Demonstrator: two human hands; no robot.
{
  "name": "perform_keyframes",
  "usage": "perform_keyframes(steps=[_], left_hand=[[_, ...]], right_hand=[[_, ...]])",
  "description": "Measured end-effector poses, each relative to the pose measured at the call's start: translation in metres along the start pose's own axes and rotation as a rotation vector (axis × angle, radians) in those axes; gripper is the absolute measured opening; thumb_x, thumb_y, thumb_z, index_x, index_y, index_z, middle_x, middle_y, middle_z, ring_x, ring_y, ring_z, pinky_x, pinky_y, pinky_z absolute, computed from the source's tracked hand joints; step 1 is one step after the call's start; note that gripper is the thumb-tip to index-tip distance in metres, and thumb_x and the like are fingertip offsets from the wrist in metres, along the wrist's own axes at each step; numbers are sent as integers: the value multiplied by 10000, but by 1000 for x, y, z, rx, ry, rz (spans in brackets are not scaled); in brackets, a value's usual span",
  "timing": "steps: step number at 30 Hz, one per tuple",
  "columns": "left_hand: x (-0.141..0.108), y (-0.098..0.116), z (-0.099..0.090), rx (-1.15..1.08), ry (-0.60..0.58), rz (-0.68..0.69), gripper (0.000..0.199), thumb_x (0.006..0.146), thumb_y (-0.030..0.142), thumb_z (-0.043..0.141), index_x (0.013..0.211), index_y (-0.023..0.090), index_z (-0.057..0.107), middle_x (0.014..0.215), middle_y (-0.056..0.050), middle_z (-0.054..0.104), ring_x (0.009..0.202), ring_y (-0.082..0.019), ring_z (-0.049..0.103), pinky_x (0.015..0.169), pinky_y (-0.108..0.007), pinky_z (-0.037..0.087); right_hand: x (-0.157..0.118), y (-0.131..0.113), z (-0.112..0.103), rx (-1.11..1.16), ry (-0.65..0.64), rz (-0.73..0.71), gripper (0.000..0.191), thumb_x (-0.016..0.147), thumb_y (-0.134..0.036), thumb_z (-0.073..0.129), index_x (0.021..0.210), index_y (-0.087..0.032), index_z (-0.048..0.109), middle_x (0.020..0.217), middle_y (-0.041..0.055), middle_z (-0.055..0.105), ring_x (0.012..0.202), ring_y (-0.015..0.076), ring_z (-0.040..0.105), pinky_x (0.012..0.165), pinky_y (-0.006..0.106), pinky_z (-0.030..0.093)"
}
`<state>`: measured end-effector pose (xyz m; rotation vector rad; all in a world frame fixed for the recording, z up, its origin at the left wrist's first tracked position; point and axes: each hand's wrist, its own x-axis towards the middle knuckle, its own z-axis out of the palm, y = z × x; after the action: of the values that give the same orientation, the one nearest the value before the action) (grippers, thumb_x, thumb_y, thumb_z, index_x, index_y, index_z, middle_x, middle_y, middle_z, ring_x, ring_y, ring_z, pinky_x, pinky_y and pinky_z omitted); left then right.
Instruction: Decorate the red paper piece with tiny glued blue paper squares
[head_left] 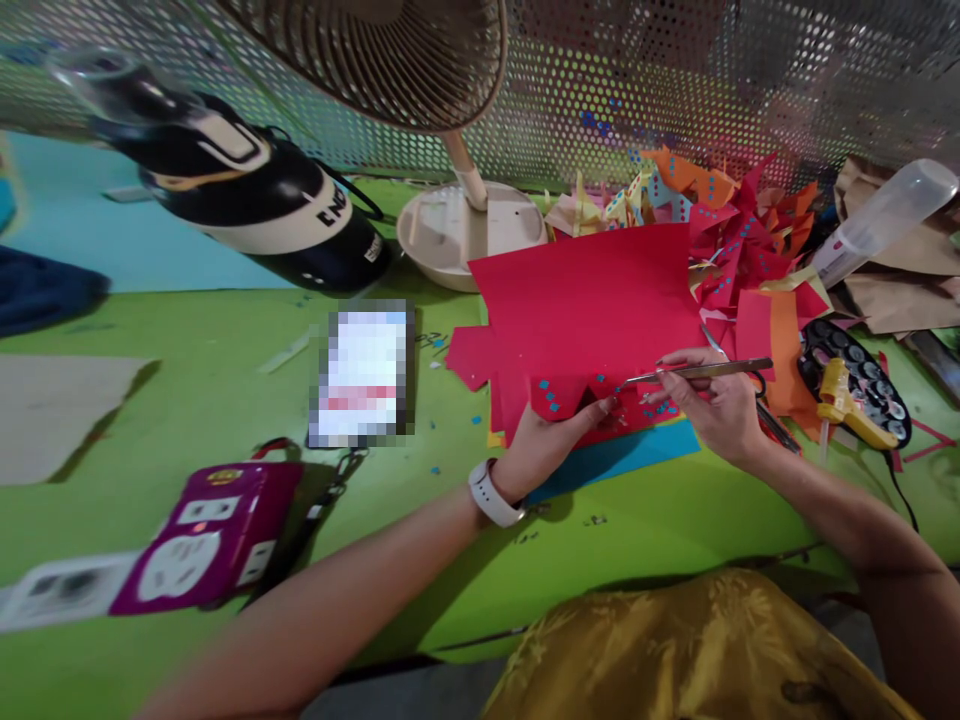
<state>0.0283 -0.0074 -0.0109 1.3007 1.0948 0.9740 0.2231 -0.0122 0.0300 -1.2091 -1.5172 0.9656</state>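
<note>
My left hand (551,440), with a pale watch band at the wrist, pinches a small red paper piece (556,394) dotted with blue diamonds. My right hand (716,405) grips metal tweezers (705,371) whose tips point left and meet the area beside my left fingertips. A tiny blue piece appears at the tips. Beneath both hands lie large red paper sheets (592,300), with several small blue bits scattered near my right fingers. A blue paper strip (630,460) sticks out below the red sheets. Scissors lie partly hidden behind my right hand.
Cut red, orange and yellow paper (739,230) is heaped at the back right. A yellow glue gun (844,400) rests on a black tray (877,385). Further left are a fan (472,225), a black bottle (300,220), a phone (364,375) and a purple case (214,535).
</note>
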Motion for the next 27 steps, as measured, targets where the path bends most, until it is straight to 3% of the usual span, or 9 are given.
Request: perform_keyframes(steps=[5, 27], left_hand=[[0, -2, 2, -55, 6, -7, 208, 765, 372, 688, 760, 164, 676, 727, -33, 722, 677, -175, 672, 671, -301, 572], [0, -2, 1, 16, 4, 14, 230, 783, 389, 666, 824, 163, 673, 820, -50, 728, 741, -179, 663, 731, -313, 554]], right_hand=[[1, -2, 2, 69, 38, 44, 207, 845, -380, 624, 942, -209, 562, 760, 21, 728, 655, 175, 727, 613, 284, 604], [1, -8, 10, 36, 36, 40, 213, 827, -387, 628, 867, -187, 563, 786, 43, 729, 634, 170, 724, 581, 262, 594]])
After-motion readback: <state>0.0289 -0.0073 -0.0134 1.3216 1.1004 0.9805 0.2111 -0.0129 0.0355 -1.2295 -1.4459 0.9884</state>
